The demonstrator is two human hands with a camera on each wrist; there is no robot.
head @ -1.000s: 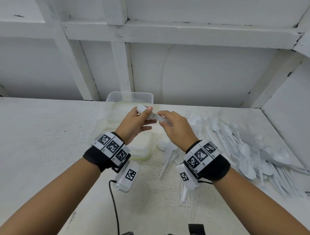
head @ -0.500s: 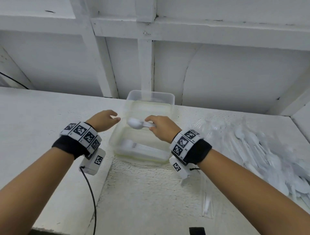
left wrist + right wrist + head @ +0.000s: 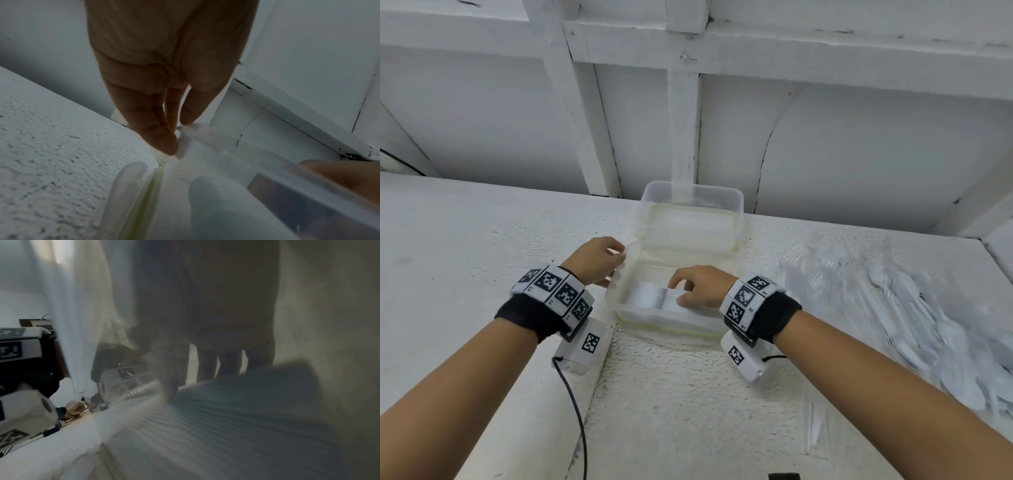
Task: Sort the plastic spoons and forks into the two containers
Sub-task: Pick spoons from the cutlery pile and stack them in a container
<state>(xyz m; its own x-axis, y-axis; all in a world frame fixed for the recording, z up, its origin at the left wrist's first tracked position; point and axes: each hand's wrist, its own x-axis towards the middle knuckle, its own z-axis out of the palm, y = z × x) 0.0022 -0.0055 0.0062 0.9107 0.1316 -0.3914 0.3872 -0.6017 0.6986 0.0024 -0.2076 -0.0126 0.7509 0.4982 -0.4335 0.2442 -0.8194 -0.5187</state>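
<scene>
The right hand's fingers are now pressed flat on the forks in the near container, no longer carrying; its rim is pinched by the left hand.

Left hand pinching; right hand fingers spread.

Place: a plain work corner, workshop or storeroom, exact kind unclear
Surface: rough white-painted bench under both hands
Backing: white-painted boards and beams rising just beyond the hands
Paint: chipped at the joints
Stock: loose pile of white plastic cutlery right of the right hand
</scene>
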